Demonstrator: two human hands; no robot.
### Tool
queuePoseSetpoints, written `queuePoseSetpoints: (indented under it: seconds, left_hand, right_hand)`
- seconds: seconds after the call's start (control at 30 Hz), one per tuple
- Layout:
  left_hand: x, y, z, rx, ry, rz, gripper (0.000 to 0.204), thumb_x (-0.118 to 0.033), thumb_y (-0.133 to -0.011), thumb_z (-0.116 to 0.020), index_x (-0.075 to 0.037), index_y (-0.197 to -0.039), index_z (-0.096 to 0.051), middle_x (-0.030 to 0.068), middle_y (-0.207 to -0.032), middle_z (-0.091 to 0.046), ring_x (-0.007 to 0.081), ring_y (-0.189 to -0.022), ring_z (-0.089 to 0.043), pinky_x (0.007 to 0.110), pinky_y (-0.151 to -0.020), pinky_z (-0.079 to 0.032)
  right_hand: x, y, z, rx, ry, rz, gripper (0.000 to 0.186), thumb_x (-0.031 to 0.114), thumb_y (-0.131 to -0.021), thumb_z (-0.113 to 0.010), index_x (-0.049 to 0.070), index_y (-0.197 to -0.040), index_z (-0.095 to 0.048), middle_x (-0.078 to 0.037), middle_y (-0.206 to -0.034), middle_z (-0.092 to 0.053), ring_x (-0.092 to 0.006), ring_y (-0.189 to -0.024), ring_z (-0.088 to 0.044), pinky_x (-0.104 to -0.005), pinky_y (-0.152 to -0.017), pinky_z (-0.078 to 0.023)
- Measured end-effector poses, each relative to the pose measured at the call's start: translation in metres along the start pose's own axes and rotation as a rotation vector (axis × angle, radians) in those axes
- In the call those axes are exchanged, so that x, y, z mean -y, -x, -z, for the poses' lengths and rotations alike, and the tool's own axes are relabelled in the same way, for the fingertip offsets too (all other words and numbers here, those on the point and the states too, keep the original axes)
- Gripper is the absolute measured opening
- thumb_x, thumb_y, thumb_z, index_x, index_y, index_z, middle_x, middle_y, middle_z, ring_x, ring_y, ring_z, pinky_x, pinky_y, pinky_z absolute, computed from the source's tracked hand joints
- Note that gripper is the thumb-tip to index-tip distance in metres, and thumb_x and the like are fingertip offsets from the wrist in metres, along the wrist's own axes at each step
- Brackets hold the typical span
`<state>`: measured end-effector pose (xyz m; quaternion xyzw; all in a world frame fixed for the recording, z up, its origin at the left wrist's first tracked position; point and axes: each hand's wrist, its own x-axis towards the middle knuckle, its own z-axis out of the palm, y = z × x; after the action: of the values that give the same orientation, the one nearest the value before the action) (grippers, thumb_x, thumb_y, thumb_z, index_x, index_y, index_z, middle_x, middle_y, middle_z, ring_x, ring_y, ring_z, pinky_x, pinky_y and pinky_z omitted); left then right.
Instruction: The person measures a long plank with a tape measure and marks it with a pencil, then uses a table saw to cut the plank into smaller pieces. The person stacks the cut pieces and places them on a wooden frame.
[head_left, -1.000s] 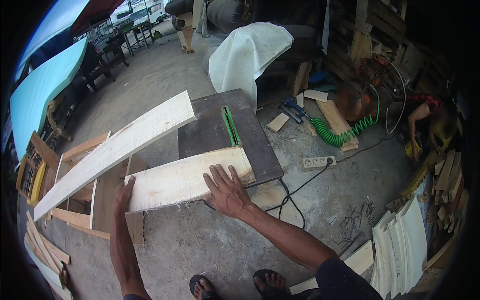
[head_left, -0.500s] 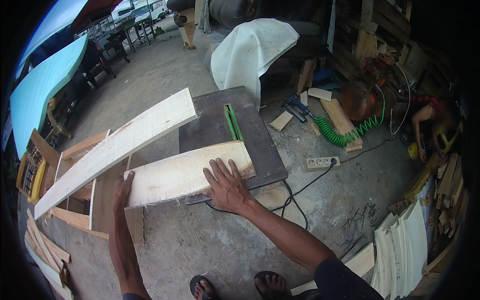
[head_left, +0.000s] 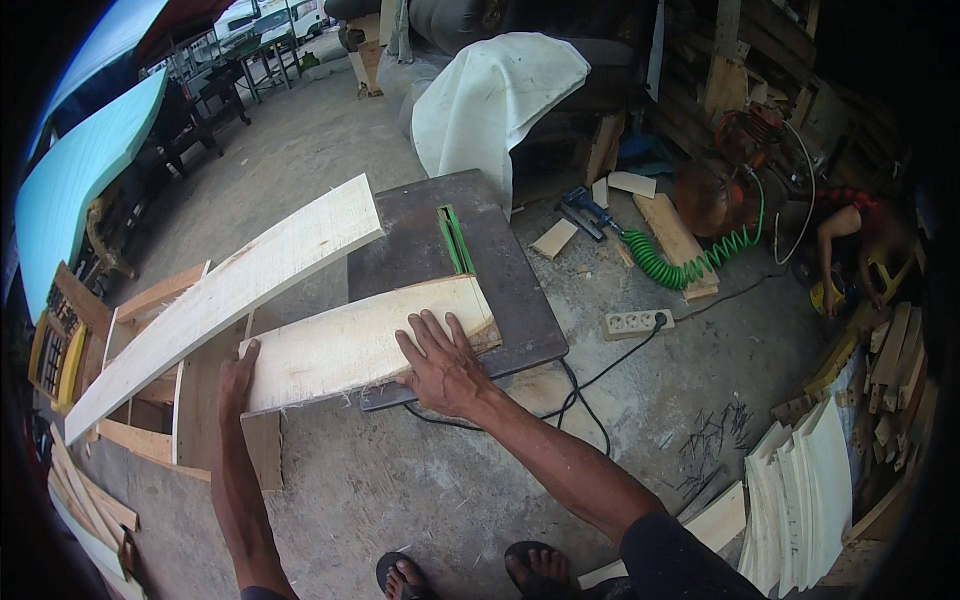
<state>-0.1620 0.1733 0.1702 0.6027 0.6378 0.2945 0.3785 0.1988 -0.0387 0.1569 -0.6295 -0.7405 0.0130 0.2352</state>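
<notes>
A short, pale wooden board lies partly on a dark saw table, its left end sticking out past the table's edge. My left hand grips that left end, thumb at the upper edge and the other fingers mostly hidden. Spread flat on top of the board, near its right end, is my right hand. A slot with a green insert runs up to the board's far edge; no blade can be made out. A longer plank rests slanting from the table's left part over a wooden frame.
A green coiled air hose leads to a blue nail gun. A power strip and black cable lie right of the table. Curved boards are stacked at lower right. Another person crouches at far right.
The whole view has shifted slightly. Both hands and the board keep the same place against the saw table, with no clear movement between them.
</notes>
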Motion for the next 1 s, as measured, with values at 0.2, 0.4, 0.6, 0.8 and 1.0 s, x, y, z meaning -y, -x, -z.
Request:
queuePoseSetpoints:
  seconds: [0.2,0.4,0.6,0.8,1.0]
  left_hand:
    - [-0.001,-0.009,0.002,0.02,-0.002,0.065,0.072,-0.05,-0.093,-0.073,0.013,-0.128,-0.064,0.017,-0.108,-0.072,0.0237,-0.091,-0.068,0.036,-0.083,-0.053]
    - [-0.011,-0.005,-0.001,0.024,-0.009,0.056,0.072,-0.05,-0.093,-0.072,0.013,-0.128,-0.064,0.0166,-0.108,-0.072,0.0236,-0.091,-0.068,0.036,-0.084,-0.053]
    - [-0.01,-0.016,0.0,-0.002,-0.087,0.075,0.078,-0.056,-0.09,-0.072,0.015,-0.123,-0.065,0.0179,-0.104,-0.073,0.0235,-0.09,-0.068,0.036,-0.083,-0.052]
    - [0.009,-0.033,-0.001,-0.045,-0.075,0.042,0.079,-0.059,-0.089,-0.073,0.015,-0.115,-0.069,0.0188,-0.099,-0.073,0.023,-0.085,-0.068,0.039,-0.078,-0.053]
    - [0.01,-0.044,0.001,-0.015,-0.072,0.08,0.083,-0.059,-0.088,-0.073,0.017,-0.123,-0.065,0.0207,-0.108,-0.072,0.0252,-0.095,-0.068,0.038,-0.088,-0.051]
  right_hand:
    - [-0.002,-0.004,-0.003,-0.012,0.002,0.012,0.066,0.038,-0.101,-0.06,-0.006,-0.148,-0.046,-0.032,-0.153,-0.04,-0.0453,-0.15,-0.03,-0.0619,-0.123,-0.02]
    - [-0.005,-0.008,-0.004,-0.022,-0.009,0.014,0.065,0.037,-0.101,-0.06,-0.006,-0.148,-0.046,-0.033,-0.152,-0.04,-0.046,-0.15,-0.031,-0.0625,-0.123,-0.02]
    - [-0.007,-0.014,-0.006,-0.016,0.003,0.019,0.064,0.036,-0.101,-0.061,-0.006,-0.148,-0.046,-0.034,-0.152,-0.04,-0.0468,-0.149,-0.032,-0.0638,-0.122,-0.021]
    - [-0.01,-0.017,-0.007,0.003,0.001,0.014,0.063,0.035,-0.102,-0.059,-0.005,-0.149,-0.045,-0.034,-0.153,-0.039,-0.0471,-0.149,-0.031,-0.063,-0.123,-0.019]
    - [-0.011,-0.022,-0.009,0.015,0.013,0.003,0.064,0.038,-0.103,-0.055,-0.005,-0.149,-0.045,-0.032,-0.155,-0.038,-0.0468,-0.15,-0.03,-0.0617,-0.125,-0.017]
